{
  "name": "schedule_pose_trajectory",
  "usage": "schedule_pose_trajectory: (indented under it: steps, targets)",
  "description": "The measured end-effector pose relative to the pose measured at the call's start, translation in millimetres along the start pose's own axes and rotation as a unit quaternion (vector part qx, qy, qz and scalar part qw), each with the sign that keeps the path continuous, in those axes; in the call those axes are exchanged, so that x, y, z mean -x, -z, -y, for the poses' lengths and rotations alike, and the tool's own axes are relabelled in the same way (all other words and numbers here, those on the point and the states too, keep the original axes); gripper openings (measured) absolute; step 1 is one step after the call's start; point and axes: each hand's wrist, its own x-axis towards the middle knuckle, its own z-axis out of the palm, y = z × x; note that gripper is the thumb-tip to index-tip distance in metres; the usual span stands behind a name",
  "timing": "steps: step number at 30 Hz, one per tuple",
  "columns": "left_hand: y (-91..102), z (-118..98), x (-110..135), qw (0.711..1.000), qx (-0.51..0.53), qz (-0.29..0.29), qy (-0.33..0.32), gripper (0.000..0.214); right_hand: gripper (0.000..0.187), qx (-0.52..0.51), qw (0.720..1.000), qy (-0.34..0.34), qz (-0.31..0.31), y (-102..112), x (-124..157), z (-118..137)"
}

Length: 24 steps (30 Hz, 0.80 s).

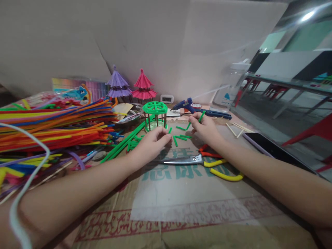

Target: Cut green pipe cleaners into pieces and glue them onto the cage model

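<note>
My left hand [158, 140] is closed in a pinch, and a short green pipe cleaner piece [170, 130] sticks up at its fingertips. My right hand [204, 127] is also pinched, around another green pipe cleaner piece [202, 116]. A bent green piece [187, 126] reaches toward its fingertips; whether it is gripped I cannot tell. Between the hands, several cut green bits [179, 137] lie on the sheet. Behind my left hand stands a small green round frame [155, 108] with a spoked top on brown posts. Scissors [186, 160] with yellow and orange handles lie below the hands.
Bundles of coloured pipe cleaners [57, 119] fill the left side. Behind stand purple [118, 84] and pink [143, 84] tiered roofs, a small clock [166, 99] and a blue glue gun [185, 104]. A phone [275, 150] and thin sticks [234, 129] lie right. A white cable [38, 141] crosses the left.
</note>
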Motion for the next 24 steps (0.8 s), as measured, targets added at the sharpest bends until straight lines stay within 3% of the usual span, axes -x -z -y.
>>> schedule_pose_trajectory:
  steps: [4,16,24]
  targets:
    - [0.2,0.4,-0.5,1.0,-0.011,0.001,-0.001,0.019,0.027,-0.058,0.998,-0.007,0.0,0.0,-0.2,-1.7]
    - [0.3,1.9,-0.1,1.0,-0.008,0.014,-0.005,0.02,0.028,-0.034,0.999,-0.002,0.013,-0.3,5.0,5.3]
    - [0.6,0.7,0.4,1.0,-0.022,0.014,-0.005,0.021,0.036,-0.071,0.997,-0.001,0.023,-1.3,5.6,7.1]
